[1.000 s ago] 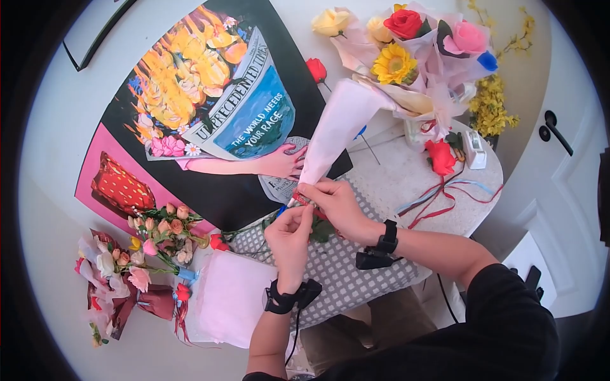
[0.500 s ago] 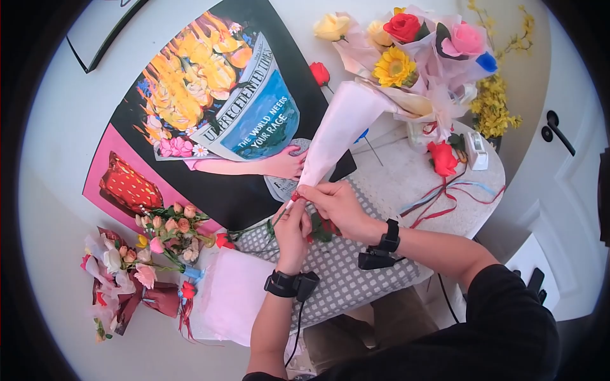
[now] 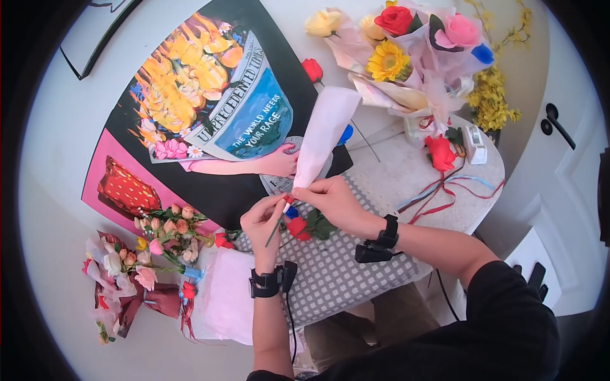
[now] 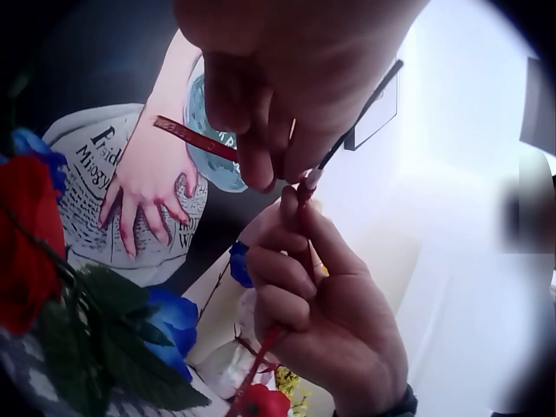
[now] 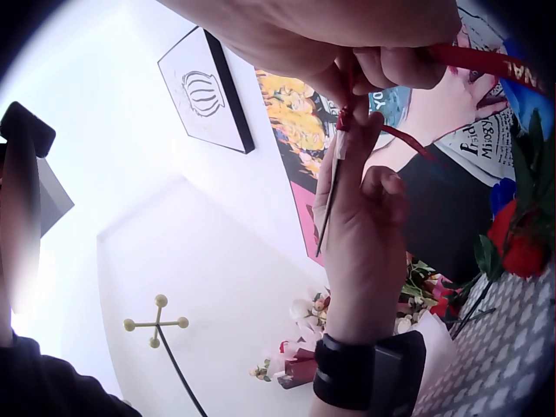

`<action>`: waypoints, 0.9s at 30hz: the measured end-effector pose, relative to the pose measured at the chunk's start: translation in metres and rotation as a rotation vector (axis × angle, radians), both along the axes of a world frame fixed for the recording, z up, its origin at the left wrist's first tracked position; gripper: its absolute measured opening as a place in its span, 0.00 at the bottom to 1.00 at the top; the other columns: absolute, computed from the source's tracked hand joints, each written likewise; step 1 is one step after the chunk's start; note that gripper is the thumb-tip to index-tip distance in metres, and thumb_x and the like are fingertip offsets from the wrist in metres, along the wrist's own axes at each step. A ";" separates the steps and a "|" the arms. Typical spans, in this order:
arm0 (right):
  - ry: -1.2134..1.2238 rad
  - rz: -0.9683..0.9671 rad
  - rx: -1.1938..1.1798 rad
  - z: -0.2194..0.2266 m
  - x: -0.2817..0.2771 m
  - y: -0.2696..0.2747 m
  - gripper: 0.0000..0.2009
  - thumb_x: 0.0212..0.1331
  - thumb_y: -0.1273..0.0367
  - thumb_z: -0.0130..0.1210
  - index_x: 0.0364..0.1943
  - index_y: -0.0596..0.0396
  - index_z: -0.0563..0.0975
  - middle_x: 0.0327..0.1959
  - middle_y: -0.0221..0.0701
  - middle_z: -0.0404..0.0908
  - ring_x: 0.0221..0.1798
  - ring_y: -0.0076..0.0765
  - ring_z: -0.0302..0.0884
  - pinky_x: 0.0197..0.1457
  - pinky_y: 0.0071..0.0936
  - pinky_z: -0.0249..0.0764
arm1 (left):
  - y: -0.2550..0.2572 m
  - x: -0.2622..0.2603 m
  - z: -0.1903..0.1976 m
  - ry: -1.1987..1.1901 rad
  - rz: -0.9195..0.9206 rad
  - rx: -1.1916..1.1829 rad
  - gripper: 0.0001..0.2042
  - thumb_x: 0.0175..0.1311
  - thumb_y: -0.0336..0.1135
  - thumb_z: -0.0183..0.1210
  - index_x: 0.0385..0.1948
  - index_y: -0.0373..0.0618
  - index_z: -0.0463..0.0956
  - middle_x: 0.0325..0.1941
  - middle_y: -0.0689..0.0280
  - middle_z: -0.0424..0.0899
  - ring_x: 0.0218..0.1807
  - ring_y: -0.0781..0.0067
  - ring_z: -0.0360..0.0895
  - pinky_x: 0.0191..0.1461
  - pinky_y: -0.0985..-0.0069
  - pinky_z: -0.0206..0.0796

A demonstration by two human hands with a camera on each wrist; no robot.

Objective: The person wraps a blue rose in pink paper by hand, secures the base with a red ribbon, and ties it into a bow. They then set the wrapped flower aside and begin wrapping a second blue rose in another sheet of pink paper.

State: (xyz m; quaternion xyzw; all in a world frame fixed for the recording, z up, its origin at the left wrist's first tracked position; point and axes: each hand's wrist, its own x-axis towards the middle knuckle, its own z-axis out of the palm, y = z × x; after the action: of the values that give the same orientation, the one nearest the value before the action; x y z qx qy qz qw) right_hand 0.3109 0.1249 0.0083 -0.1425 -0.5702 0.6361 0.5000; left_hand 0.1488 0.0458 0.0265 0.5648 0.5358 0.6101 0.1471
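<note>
A cone of pale pink wrapping paper (image 3: 325, 124) tilts up over the table, its narrow end between the two hands. A dark stem (image 3: 273, 233) sticks out below it. Red printed ribbon (image 4: 193, 139) is wound round the neck, its one end trailing from the left hand. The left hand (image 3: 258, 223) pinches ribbon at the neck with thumb and fingertips. The right hand (image 3: 332, 202) grips the neck and ribbon from the other side; another ribbon length (image 4: 256, 369) hangs from its curled fingers. Below them lie a red rose (image 3: 297, 228) and blue flowers (image 4: 169, 328).
A grey dotted cloth (image 3: 356, 279) covers the table front, with pink paper sheets (image 3: 232, 295) at left. A wrapped bouquet (image 3: 406, 57) stands at the back right, near a tape dispenser (image 3: 474, 146) and loose ribbons (image 3: 445, 193). Other flowers (image 3: 162, 238) stand left; a painted poster (image 3: 210, 101) leans behind.
The left hand has moved left, away from the right hand, baring the stem and wound ribbon. The paper cone has swung more upright, clear of the bouquet in the head view.
</note>
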 end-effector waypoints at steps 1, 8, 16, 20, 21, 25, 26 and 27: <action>0.000 -0.002 -0.002 -0.002 0.000 0.001 0.15 0.69 0.64 0.61 0.39 0.67 0.86 0.27 0.25 0.84 0.30 0.13 0.71 0.32 0.19 0.66 | 0.000 -0.002 0.001 0.056 -0.012 0.035 0.06 0.66 0.20 0.63 0.41 0.33 0.86 0.31 0.65 0.85 0.20 0.87 0.72 0.23 0.88 0.59; -0.190 0.048 0.024 -0.005 0.001 0.002 0.12 0.67 0.66 0.63 0.39 0.65 0.88 0.24 0.20 0.81 0.29 0.10 0.67 0.31 0.18 0.62 | -0.003 -0.012 0.009 0.282 -0.054 0.066 0.07 0.60 0.17 0.64 0.38 0.35 0.86 0.36 0.65 0.85 0.29 0.87 0.72 0.31 0.87 0.61; -0.097 0.011 0.021 -0.015 -0.008 0.005 0.15 0.68 0.65 0.61 0.37 0.69 0.86 0.19 0.20 0.75 0.26 0.12 0.65 0.27 0.22 0.60 | -0.006 0.002 0.015 0.287 -0.018 -0.003 0.08 0.63 0.16 0.61 0.41 0.32 0.84 0.40 0.66 0.83 0.32 0.86 0.74 0.35 0.87 0.64; -0.124 -0.001 0.006 -0.016 -0.005 0.007 0.14 0.69 0.65 0.61 0.39 0.67 0.86 0.25 0.22 0.80 0.30 0.12 0.68 0.31 0.20 0.63 | -0.006 0.013 0.017 0.294 -0.014 0.076 0.07 0.63 0.18 0.63 0.40 0.35 0.86 0.38 0.67 0.84 0.28 0.87 0.71 0.30 0.86 0.60; -0.138 0.021 -0.017 -0.015 -0.004 0.007 0.14 0.70 0.65 0.60 0.42 0.66 0.87 0.30 0.24 0.85 0.33 0.11 0.72 0.35 0.18 0.66 | -0.008 0.016 0.019 0.317 0.002 0.066 0.07 0.62 0.18 0.63 0.40 0.35 0.86 0.37 0.67 0.84 0.28 0.88 0.70 0.30 0.86 0.60; -0.142 0.005 -0.016 -0.013 -0.004 0.006 0.14 0.70 0.65 0.60 0.42 0.66 0.87 0.28 0.21 0.83 0.32 0.11 0.70 0.33 0.18 0.64 | -0.010 0.013 0.016 0.408 0.008 0.084 0.08 0.62 0.17 0.64 0.42 0.33 0.83 0.38 0.67 0.85 0.27 0.91 0.68 0.31 0.89 0.58; -0.143 -0.007 -0.018 -0.014 -0.004 0.007 0.15 0.70 0.64 0.60 0.39 0.67 0.86 0.25 0.20 0.80 0.30 0.11 0.68 0.30 0.20 0.62 | -0.010 0.016 0.015 0.408 0.008 0.083 0.08 0.62 0.17 0.64 0.42 0.33 0.83 0.38 0.67 0.85 0.27 0.91 0.68 0.31 0.89 0.58; -0.145 -0.018 -0.020 -0.015 -0.005 0.006 0.16 0.69 0.64 0.61 0.37 0.69 0.85 0.23 0.20 0.78 0.28 0.12 0.65 0.28 0.21 0.61 | -0.010 0.019 0.013 0.272 0.016 0.051 0.09 0.62 0.17 0.64 0.44 0.34 0.80 0.38 0.67 0.86 0.27 0.91 0.67 0.31 0.89 0.56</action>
State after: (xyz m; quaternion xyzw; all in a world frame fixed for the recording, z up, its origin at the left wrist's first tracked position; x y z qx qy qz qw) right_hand 0.3058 0.1312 -0.0065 -0.1981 -0.5971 0.6253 0.4617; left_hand 0.1681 0.0361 0.0397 0.6416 0.5398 0.5423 0.0538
